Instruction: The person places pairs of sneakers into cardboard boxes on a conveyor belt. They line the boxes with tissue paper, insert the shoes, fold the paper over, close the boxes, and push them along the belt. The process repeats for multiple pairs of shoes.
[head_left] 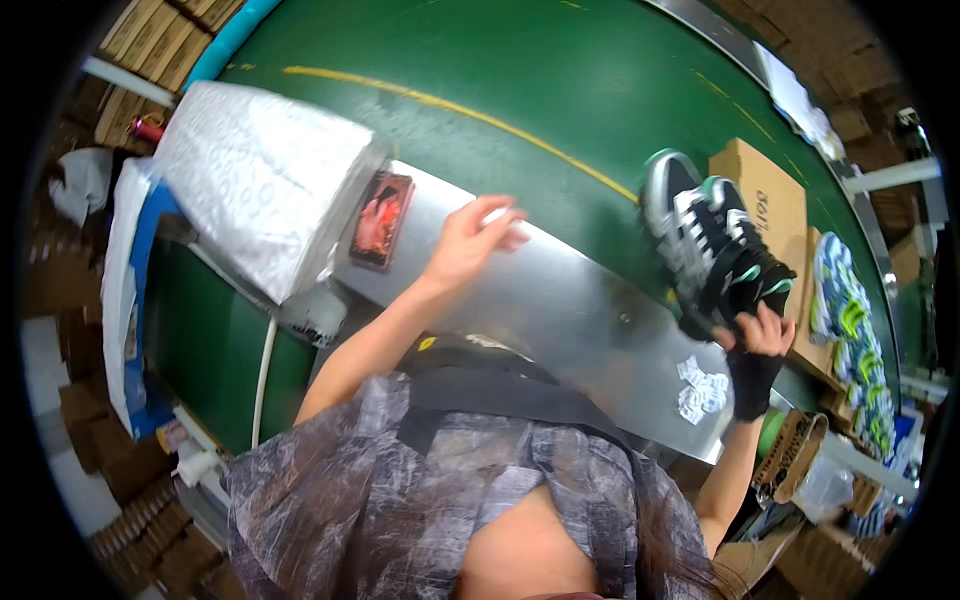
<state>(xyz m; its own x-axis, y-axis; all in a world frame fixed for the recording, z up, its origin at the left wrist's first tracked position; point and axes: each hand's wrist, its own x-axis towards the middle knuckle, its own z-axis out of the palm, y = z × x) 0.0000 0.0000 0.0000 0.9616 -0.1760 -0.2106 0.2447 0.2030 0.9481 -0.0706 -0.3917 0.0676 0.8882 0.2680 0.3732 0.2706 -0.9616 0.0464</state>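
Observation:
At the right, my right hand, wearing a black wrist covering, grips the heel end of a pair of black and grey sneakers with mint-green accents. The shoes lie side by side, toes pointing away from me, above the green belt. My left hand hovers over the steel ledge, slightly blurred, its fingers loosely bent and apart with nothing in them. Left of that hand, a small dark-edged box with a red picture lies on the steel ledge. A cluster of small white stickers or packets rests near my right wrist.
A large silver-wrapped package stands at the left. The green conveyor belt crosses ahead. Beyond the sneakers is a brown cardboard box, and several blue and lime shoes line the right side. A cut-open carton sits lower right.

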